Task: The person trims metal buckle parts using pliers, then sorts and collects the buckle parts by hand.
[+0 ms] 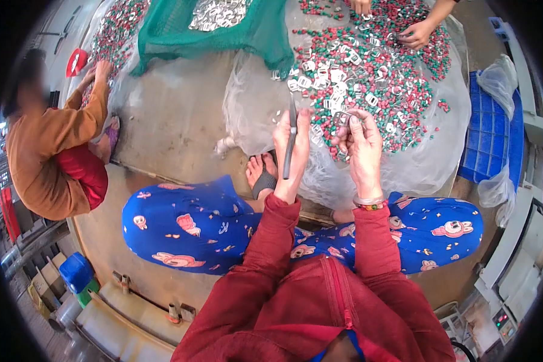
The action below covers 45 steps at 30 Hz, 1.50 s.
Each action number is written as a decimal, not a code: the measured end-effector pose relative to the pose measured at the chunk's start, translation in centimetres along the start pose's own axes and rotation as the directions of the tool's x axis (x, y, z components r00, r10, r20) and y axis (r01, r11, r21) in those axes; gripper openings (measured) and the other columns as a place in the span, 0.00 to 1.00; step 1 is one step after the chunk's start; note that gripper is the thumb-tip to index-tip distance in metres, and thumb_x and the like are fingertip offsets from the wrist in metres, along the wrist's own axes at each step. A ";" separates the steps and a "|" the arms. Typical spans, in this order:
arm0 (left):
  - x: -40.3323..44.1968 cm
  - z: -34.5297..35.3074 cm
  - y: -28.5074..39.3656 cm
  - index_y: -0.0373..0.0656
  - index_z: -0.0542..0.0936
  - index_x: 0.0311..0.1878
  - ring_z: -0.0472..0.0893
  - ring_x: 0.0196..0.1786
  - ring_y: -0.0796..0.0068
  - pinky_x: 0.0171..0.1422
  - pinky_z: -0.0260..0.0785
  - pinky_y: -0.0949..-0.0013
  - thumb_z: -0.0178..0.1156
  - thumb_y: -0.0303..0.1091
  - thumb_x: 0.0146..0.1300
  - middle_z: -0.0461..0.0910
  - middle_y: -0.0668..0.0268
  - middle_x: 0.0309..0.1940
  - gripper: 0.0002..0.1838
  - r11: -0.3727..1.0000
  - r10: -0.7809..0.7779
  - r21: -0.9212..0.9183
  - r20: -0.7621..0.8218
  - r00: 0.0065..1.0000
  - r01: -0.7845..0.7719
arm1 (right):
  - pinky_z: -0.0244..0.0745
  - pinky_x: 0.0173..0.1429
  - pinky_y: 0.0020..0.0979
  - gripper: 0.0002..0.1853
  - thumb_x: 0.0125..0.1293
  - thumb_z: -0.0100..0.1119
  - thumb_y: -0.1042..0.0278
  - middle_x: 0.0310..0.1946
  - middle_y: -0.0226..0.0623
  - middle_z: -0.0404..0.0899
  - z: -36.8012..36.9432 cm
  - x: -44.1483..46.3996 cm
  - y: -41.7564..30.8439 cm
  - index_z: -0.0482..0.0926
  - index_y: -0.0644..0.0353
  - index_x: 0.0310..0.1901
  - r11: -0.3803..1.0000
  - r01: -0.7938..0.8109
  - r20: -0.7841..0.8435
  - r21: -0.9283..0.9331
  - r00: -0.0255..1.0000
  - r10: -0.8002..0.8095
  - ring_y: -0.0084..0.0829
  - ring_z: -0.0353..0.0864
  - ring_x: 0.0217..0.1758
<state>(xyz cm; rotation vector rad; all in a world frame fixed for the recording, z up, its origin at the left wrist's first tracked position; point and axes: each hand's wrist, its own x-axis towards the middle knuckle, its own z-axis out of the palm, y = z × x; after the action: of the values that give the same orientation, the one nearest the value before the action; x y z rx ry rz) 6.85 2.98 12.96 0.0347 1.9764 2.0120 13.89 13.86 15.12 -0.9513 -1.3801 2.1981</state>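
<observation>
My left hand [298,148] is closed around a long, slim, dark tool [291,137] that points away from me; its exact kind is unclear. Beside it, my right hand [368,148] pinches a small grey buckle-like piece [341,118] between thumb and fingers. Both hands are raised above the near edge of a spread of small red and green pieces [398,111]. Among these lie several loose white and silver buckle-like pieces [338,90]. The spread rests on a translucent plastic sheet [253,111].
Green netting [211,45] at the top holds more silver pieces [220,13]. A co-worker's hand [417,35] works at the upper right. On the left a person in a brown top [54,160] sits by another pile [122,30]. A blue plastic crate [485,133] stands at right.
</observation>
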 end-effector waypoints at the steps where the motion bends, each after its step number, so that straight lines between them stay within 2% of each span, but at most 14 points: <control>1: -0.3 0.3 0.1 0.36 0.79 0.43 0.71 0.30 0.84 0.33 0.63 0.75 0.56 0.40 0.68 0.77 0.69 0.26 0.14 0.997 -0.050 -0.064 0.064 0.997 0.054 | 0.66 0.25 0.19 0.07 0.71 0.50 0.68 0.27 0.32 0.78 -0.1 0.2 -0.3 0.75 0.60 0.44 0.992 -0.021 0.004 0.124 1.000 0.020 0.24 0.80 0.26; 3: -0.8 1.0 0.2 0.36 0.79 0.44 0.71 0.31 0.85 0.34 0.63 0.77 0.56 0.41 0.68 0.78 0.70 0.27 0.15 0.969 -0.146 -0.168 0.191 0.971 0.179 | 0.70 0.32 0.21 0.07 0.69 0.53 0.69 0.30 0.34 0.79 -0.6 0.5 -0.8 0.75 0.62 0.44 0.978 -0.009 0.061 0.210 0.998 -0.004 0.30 0.83 0.34; 8: -1.4 2.1 0.7 0.36 0.79 0.50 0.72 0.31 0.87 0.35 0.65 0.79 0.62 0.38 0.64 0.76 0.72 0.26 0.17 0.987 0.047 -0.161 0.202 0.978 -0.014 | 0.74 0.37 0.23 0.08 0.63 0.58 0.76 0.36 0.37 0.80 -1.0 0.4 -1.0 0.75 0.65 0.44 0.990 0.040 0.126 0.139 0.990 -0.057 0.27 0.82 0.36; 15: -1.1 1.6 0.9 0.37 0.81 0.43 0.77 0.34 0.79 0.36 0.68 0.74 0.63 0.34 0.62 0.78 0.66 0.32 0.11 0.991 0.066 -0.128 0.205 0.976 -0.041 | 0.79 0.38 0.23 0.14 0.57 0.58 0.87 0.35 0.37 0.81 -0.3 0.1 -1.8 0.75 0.69 0.47 0.982 0.157 0.090 -0.107 0.985 -0.148 0.25 0.82 0.35; 21: -0.6 1.5 -0.2 0.38 0.81 0.41 0.78 0.35 0.71 0.39 0.69 0.70 0.63 0.32 0.61 0.77 0.61 0.30 0.09 0.978 0.160 0.122 0.103 0.982 -0.172 | 0.79 0.33 0.23 0.15 0.63 0.55 0.80 0.35 0.40 0.82 -0.5 -0.1 -2.2 0.75 0.69 0.52 0.958 -0.034 0.185 -0.283 0.979 0.089 0.25 0.83 0.32; 23: -0.6 1.3 -0.1 0.38 0.80 0.41 0.79 0.35 0.70 0.40 0.70 0.69 0.63 0.32 0.60 0.78 0.61 0.31 0.09 0.972 0.144 0.169 0.111 0.983 -0.162 | 0.79 0.33 0.23 0.14 0.66 0.54 0.77 0.35 0.40 0.82 -0.4 -0.3 -2.2 0.75 0.68 0.52 0.976 -0.062 0.192 -0.207 0.976 0.103 0.24 0.83 0.31; 27: -0.8 1.5 0.4 0.38 0.80 0.42 0.79 0.35 0.72 0.40 0.70 0.70 0.64 0.32 0.59 0.80 0.60 0.32 0.10 0.995 0.075 0.059 0.182 0.980 -0.087 | 0.78 0.32 0.23 0.13 0.68 0.51 0.75 0.34 0.36 0.83 0.1 -0.5 -1.9 0.77 0.66 0.52 0.974 0.031 0.145 -0.224 0.989 0.002 0.23 0.82 0.29; 29: -0.7 1.4 0.0 0.37 0.80 0.43 0.79 0.34 0.74 0.39 0.70 0.71 0.64 0.32 0.60 0.81 0.61 0.33 0.11 0.995 0.077 0.045 0.211 0.975 -0.088 | 0.76 0.31 0.23 0.14 0.66 0.51 0.78 0.36 0.36 0.83 0.3 -0.8 -1.6 0.78 0.63 0.52 0.876 0.162 0.141 -0.455 0.984 -0.109 0.21 0.81 0.29; 30: -1.0 1.5 1.3 0.36 0.78 0.49 0.73 0.30 0.87 0.32 0.65 0.80 0.61 0.32 0.63 0.81 0.69 0.32 0.13 0.996 0.001 -0.085 0.235 0.972 0.020 | 0.76 0.31 0.23 0.14 0.66 0.51 0.80 0.36 0.36 0.82 0.7 -1.0 -1.7 0.78 0.62 0.52 0.825 0.254 0.173 -0.505 0.966 -0.191 0.21 0.81 0.29; 32: -1.0 1.1 1.9 0.38 0.78 0.50 0.69 0.25 0.90 0.27 0.58 0.82 0.61 0.31 0.63 0.80 0.71 0.31 0.13 0.946 -0.103 -0.267 0.295 0.950 0.186 | 0.75 0.30 0.22 0.16 0.63 0.52 0.83 0.34 0.38 0.81 1.0 -1.1 -1.2 0.79 0.61 0.51 0.661 0.464 0.248 -0.589 0.883 -0.398 0.21 0.80 0.28; 34: -0.9 0.7 2.6 0.40 0.78 0.51 0.59 0.20 0.95 0.21 0.44 0.84 0.62 0.28 0.61 0.77 0.76 0.27 0.14 0.876 -0.168 -0.368 0.372 0.913 0.312 | 0.75 0.29 0.22 0.15 0.63 0.52 0.82 0.33 0.38 0.81 0.9 -1.2 -1.2 0.79 0.61 0.51 0.638 0.502 0.278 -0.584 0.862 -0.423 0.20 0.80 0.27; 35: -0.9 0.6 2.8 0.39 0.78 0.51 0.59 0.20 0.95 0.21 0.44 0.84 0.62 0.29 0.61 0.76 0.76 0.27 0.15 0.860 -0.165 -0.389 0.401 0.901 0.331 | 0.75 0.29 0.23 0.15 0.64 0.52 0.82 0.33 0.37 0.81 1.0 -1.3 -1.3 0.79 0.61 0.51 0.626 0.521 0.294 -0.581 0.851 -0.436 0.20 0.79 0.27; 40: -1.6 0.5 3.3 0.37 0.76 0.52 0.63 0.22 0.93 0.22 0.49 0.84 0.62 0.27 0.60 0.75 0.75 0.28 0.16 0.830 -0.191 -0.433 0.372 0.908 0.352 | 0.69 0.24 0.21 0.12 0.65 0.52 0.80 0.30 0.31 0.80 1.9 -1.8 -0.6 0.82 0.60 0.47 0.841 0.286 0.080 -0.460 0.956 -0.282 0.15 0.73 0.21; 45: -1.8 0.1 2.5 0.38 0.77 0.51 0.65 0.23 0.92 0.23 0.51 0.84 0.61 0.29 0.62 0.75 0.76 0.28 0.14 0.856 -0.126 -0.446 0.309 0.943 0.261 | 0.64 0.23 0.18 0.12 0.65 0.52 0.79 0.27 0.26 0.79 3.1 -1.7 -0.2 0.81 0.60 0.48 0.878 0.229 0.050 -0.421 0.972 -0.229 0.12 0.68 0.20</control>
<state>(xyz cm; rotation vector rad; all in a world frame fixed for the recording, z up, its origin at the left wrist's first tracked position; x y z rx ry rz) 8.06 2.65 15.79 -0.0077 1.2205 2.1692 12.91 10.91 16.82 -0.8684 -1.9125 1.7550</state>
